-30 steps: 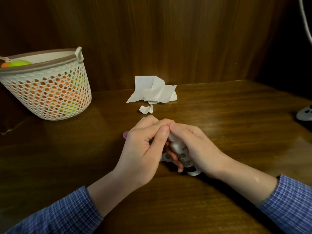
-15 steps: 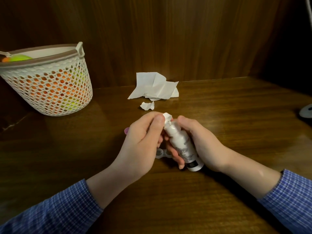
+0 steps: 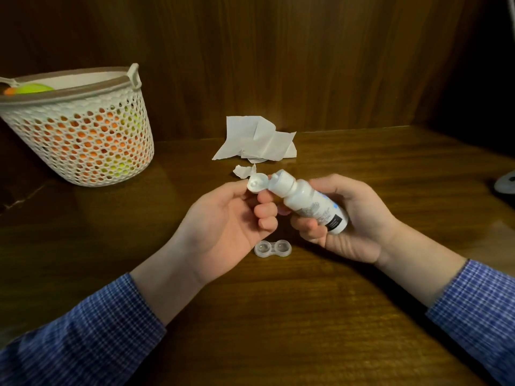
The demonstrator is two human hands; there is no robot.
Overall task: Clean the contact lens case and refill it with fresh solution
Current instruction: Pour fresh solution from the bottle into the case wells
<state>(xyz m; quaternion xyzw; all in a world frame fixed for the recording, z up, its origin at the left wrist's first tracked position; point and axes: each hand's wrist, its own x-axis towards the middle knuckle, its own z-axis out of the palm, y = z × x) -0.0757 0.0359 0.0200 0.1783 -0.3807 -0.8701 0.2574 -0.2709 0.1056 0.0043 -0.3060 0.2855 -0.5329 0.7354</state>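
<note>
A small white solution bottle (image 3: 309,201) lies tilted in my right hand (image 3: 354,218), nozzle pointing up and left. Its flip cap (image 3: 255,184) stands open, and the fingers of my left hand (image 3: 223,227) curl up against that cap and the bottle's neck. Below and between my hands, a clear contact lens case (image 3: 273,248) sits on the wooden table (image 3: 306,316) with both wells uncovered. The case's lids are not in sight.
Crumpled white tissue (image 3: 256,142) and a torn scrap (image 3: 243,171) lie behind my hands by the wooden back wall. A white mesh basket (image 3: 80,129) with orange and green things stands at the back left. A white object (image 3: 505,182) pokes in at the right edge.
The bottle's cap has been flipped open. My hands rose and spread apart, turning palm-up, which uncovers the lens case on the table beneath them.
</note>
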